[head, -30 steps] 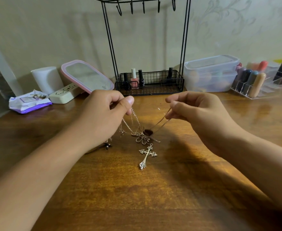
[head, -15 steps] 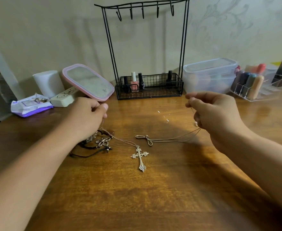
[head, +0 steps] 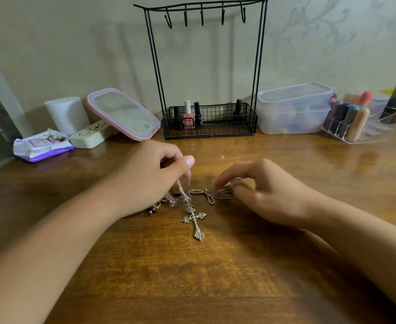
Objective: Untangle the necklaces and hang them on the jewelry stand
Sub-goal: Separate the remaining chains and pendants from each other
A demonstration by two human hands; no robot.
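Silver cross pendant unmoved; hands now closer tog.

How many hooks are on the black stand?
5, all empty, in a row under the top bar of the stand: far left, next, middle, next, far right.
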